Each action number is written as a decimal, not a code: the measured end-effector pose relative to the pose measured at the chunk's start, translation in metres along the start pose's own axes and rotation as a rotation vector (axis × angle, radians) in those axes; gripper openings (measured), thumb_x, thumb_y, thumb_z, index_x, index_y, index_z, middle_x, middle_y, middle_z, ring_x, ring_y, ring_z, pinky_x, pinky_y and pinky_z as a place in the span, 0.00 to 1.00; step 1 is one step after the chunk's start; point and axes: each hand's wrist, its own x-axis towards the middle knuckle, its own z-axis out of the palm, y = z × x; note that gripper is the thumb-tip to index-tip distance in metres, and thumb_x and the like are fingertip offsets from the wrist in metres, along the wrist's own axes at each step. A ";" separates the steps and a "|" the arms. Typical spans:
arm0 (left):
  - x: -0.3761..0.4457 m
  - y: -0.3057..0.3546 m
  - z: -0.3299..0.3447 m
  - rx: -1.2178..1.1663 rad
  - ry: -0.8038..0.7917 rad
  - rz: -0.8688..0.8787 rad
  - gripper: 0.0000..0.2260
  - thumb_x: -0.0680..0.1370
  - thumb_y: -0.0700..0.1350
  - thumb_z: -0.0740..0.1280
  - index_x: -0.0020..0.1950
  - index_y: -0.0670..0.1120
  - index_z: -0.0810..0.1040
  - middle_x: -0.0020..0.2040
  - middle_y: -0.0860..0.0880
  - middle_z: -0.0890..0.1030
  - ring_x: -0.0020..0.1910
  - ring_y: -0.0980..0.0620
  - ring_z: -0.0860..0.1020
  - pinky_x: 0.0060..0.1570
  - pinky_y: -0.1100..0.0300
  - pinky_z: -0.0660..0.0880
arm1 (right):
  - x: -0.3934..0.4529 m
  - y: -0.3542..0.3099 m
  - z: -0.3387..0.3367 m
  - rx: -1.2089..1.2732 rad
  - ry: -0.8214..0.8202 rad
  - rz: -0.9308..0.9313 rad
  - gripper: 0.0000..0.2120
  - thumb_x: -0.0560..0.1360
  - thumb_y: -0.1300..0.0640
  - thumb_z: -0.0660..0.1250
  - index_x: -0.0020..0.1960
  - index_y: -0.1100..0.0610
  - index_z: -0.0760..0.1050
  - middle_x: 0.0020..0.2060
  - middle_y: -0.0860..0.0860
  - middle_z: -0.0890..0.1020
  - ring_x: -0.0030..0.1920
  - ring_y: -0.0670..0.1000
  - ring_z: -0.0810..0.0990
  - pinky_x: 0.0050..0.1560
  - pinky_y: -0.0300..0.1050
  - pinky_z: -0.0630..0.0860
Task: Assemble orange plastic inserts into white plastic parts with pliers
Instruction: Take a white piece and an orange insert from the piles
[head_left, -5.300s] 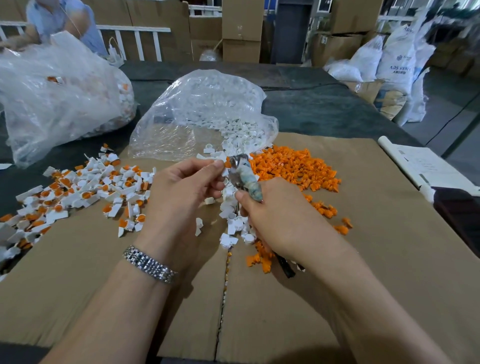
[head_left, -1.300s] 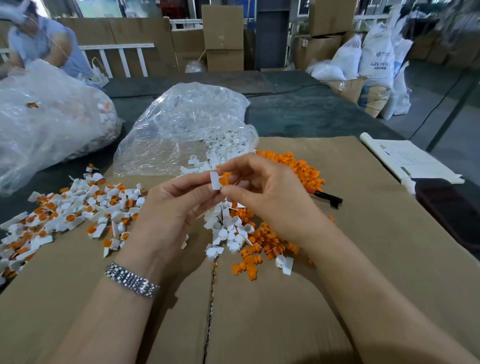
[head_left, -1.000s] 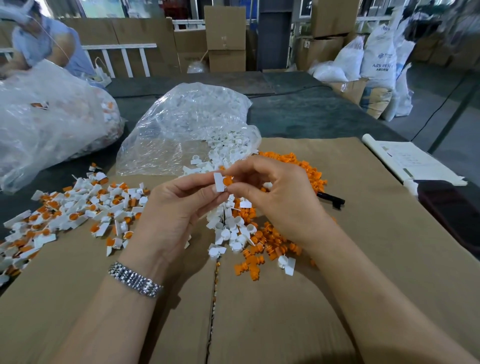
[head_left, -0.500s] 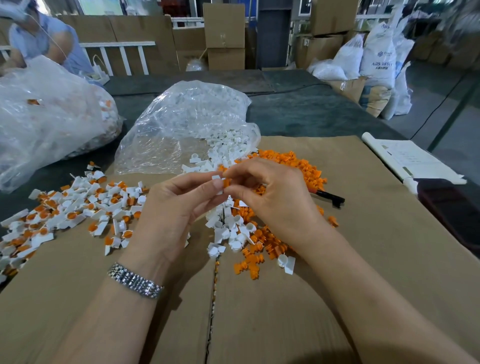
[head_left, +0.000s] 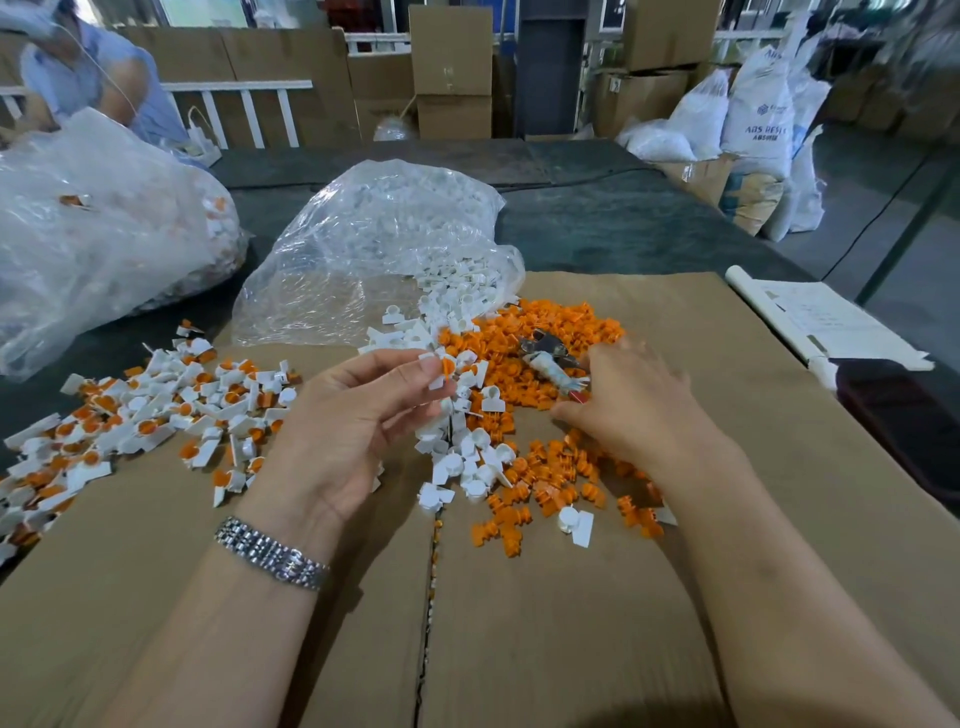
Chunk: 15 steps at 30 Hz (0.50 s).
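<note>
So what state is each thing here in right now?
Left hand: pinches a white part with an orange insert in it.
Right hand: reaching onto the pliers; grip unclear.
Pliers: lying on the orange pile.
Middle bag: open, white parts spilling out.
Finished pile: loose on the cardboard.

Orange inserts (head_left: 540, 332) lay beside white parts (head_left: 457, 457) on plain brown cardboard (head_left: 571, 623); the clear bag (head_left: 363, 249) showed white, and the bracelet (head_left: 270, 553) gleamed silver
</note>
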 end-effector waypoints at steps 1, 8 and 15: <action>0.000 0.000 0.000 0.017 0.002 0.005 0.07 0.65 0.42 0.78 0.41 0.45 0.89 0.49 0.42 0.87 0.48 0.44 0.87 0.37 0.63 0.82 | 0.000 0.000 0.001 -0.013 0.007 0.002 0.28 0.75 0.38 0.70 0.67 0.55 0.72 0.63 0.56 0.73 0.66 0.59 0.71 0.64 0.61 0.70; -0.001 0.004 0.002 -0.038 -0.019 0.028 0.11 0.62 0.44 0.80 0.42 0.44 0.89 0.46 0.42 0.87 0.42 0.47 0.87 0.38 0.64 0.82 | 0.004 0.003 -0.001 0.018 0.059 0.020 0.21 0.75 0.42 0.70 0.60 0.56 0.72 0.56 0.54 0.75 0.59 0.58 0.75 0.58 0.58 0.68; -0.001 0.004 0.001 -0.081 0.059 0.063 0.03 0.68 0.41 0.77 0.41 0.45 0.89 0.47 0.43 0.88 0.45 0.47 0.87 0.37 0.65 0.81 | -0.008 0.003 -0.030 0.530 0.046 -0.013 0.08 0.80 0.52 0.62 0.53 0.56 0.76 0.39 0.51 0.80 0.37 0.50 0.79 0.37 0.46 0.75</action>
